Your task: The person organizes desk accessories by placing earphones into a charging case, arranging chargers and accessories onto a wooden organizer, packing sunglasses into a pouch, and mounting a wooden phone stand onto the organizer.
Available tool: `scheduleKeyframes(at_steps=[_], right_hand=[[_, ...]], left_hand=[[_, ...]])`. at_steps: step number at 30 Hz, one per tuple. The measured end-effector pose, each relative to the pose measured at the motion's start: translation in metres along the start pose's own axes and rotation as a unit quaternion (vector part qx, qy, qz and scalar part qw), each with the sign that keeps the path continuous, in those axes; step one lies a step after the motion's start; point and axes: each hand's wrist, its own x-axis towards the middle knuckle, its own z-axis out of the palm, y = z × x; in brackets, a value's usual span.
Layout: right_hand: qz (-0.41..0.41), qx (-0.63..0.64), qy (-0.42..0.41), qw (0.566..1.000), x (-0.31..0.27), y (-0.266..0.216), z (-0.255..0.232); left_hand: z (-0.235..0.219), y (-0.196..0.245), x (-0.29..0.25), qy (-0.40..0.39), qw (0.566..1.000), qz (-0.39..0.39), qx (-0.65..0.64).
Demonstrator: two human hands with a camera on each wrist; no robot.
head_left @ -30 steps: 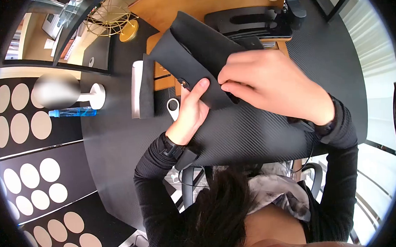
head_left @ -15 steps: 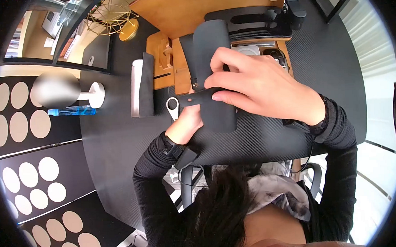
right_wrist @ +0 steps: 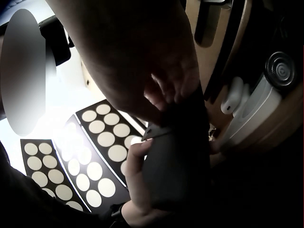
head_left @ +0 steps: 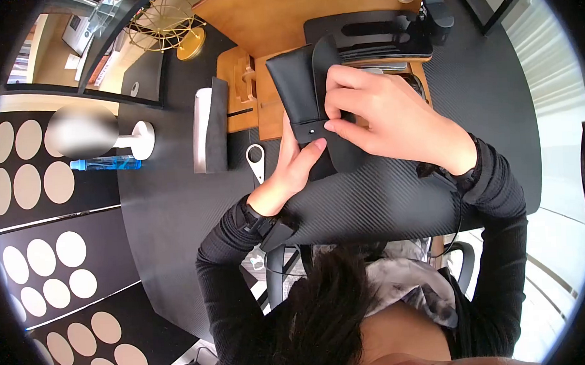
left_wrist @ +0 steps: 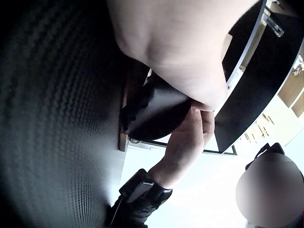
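Over the desk's near part, a black leather pouch (head_left: pixel 296 91) is held up in both hands, with its rounded flap (head_left: pixel 327 60) standing to the right. A narrow strap (head_left: pixel 304 130) with a small metal stud crosses the pouch. My left hand (head_left: pixel 287 179) grips the pouch from the lower left, thumb lying along its front just below the strap. Bent over from the right, my right hand (head_left: pixel 394 119) pinches at the strap's right end with thumb and fingers. In the right wrist view, the dark pouch (right_wrist: pixel 173 166) hangs below the right fingers, left fingers at its side.
A wooden desk organizer (head_left: pixel 233 22) stands behind the hands, with a glossy black item (head_left: pixel 371 32) on it. To the left are a white ring-handled tool (head_left: pixel 255 157), a grey case with white inside (head_left: pixel 210 127), a blue bottle (head_left: pixel 105 164) and a gold wire ornament (head_left: pixel 189 43).
The pouch has turned from tilted left to nearly upright, its strap now lying across the front under my left thumb. My right hand has shifted from the flap to the strap's end.
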Motion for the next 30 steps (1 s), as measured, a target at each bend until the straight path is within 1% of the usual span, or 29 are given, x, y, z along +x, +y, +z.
scheduleKeyframes(at_steps=[4, 7, 9, 10, 12, 16, 19, 21, 25, 27, 28, 29, 30], right_hand=[[-0.001, -0.015, 0.003, 1.0, -0.001, 0.002, 0.001], [0.017, -0.023, 0.002, 1.0, 0.0, -0.001, 0.0], [0.018, -0.049, 0.024, 0.998, -0.001, -0.003, 0.001], [0.017, -0.05, 0.024, 0.998, -0.001, -0.003, 0.001], [0.002, -0.05, 0.007, 0.999, 0.0, -0.002, -0.001], [-0.02, -0.046, -0.006, 0.999, -0.001, 0.0, -0.003], [-0.011, -0.046, 0.007, 0.999, -0.001, -0.002, -0.001], [0.003, -0.051, 0.018, 0.999, -0.001, -0.003, 0.002], [0.003, -0.045, 0.002, 0.999, 0.003, -0.002, -0.004], [-0.062, -0.092, 0.098, 0.989, 0.007, -0.002, -0.007], [-0.045, -0.095, 0.097, 0.99, 0.007, -0.002, -0.011], [-0.041, -0.094, 0.117, 0.988, 0.009, -0.001, -0.016], [-0.057, -0.073, 0.12, 0.988, 0.015, 0.0, -0.02]], left_hand=[[0.004, 0.005, 0.001, -0.003, 1.0, 0.008, -0.028], [0.005, 0.006, 0.004, -0.003, 1.0, 0.013, -0.026], [0.002, 0.004, 0.004, -0.031, 0.998, 0.037, -0.033], [0.003, 0.003, 0.004, -0.031, 0.998, 0.038, -0.033], [0.004, 0.003, 0.004, -0.014, 0.999, 0.042, -0.026], [0.005, 0.006, 0.002, -0.026, 0.999, 0.035, -0.029], [0.006, 0.006, 0.004, -0.014, 0.999, 0.038, -0.027], [0.004, 0.005, 0.004, 0.011, 0.999, 0.032, -0.026], [0.008, 0.007, 0.004, 0.035, 0.998, 0.038, -0.018], [0.009, 0.012, 0.002, 0.05, 0.998, 0.026, -0.03], [0.007, 0.015, 0.002, 0.045, 0.997, 0.049, -0.039], [0.004, 0.019, 0.001, 0.036, 0.996, 0.06, -0.057], [-0.001, 0.024, 0.002, 0.016, 0.995, 0.071, -0.064]])
